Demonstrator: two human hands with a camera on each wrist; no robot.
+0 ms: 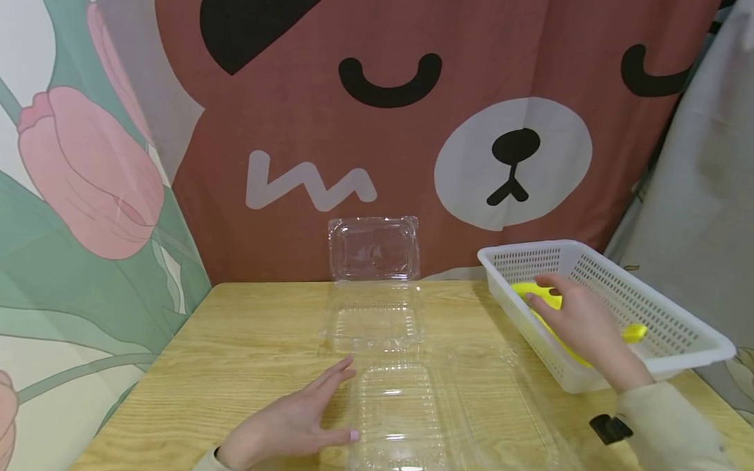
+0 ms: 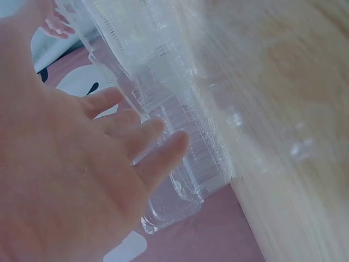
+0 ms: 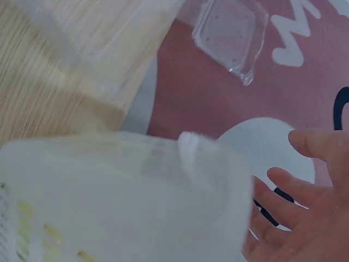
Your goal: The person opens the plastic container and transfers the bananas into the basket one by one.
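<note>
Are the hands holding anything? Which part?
Neither hand is gripping anything. The left hand lies flat with straight fingers against the near clear plastic clamshell box's left edge. The right hand reaches open into the white plastic mesh basket, over the yellow banana.

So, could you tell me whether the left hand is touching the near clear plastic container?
Touching. In the head view the left hand lies flat on the table, fingertips against the side of the near clear clamshell container; the left wrist view agrees.

The head view looks forward and down over the tabletop [image 1: 236,341] toward the bear curtain [image 1: 418,126]. Both wrist views sit close and blurred, each facing that curtain past the tabletop edge; all three show the upright clear lid [image 1: 374,248].
</note>
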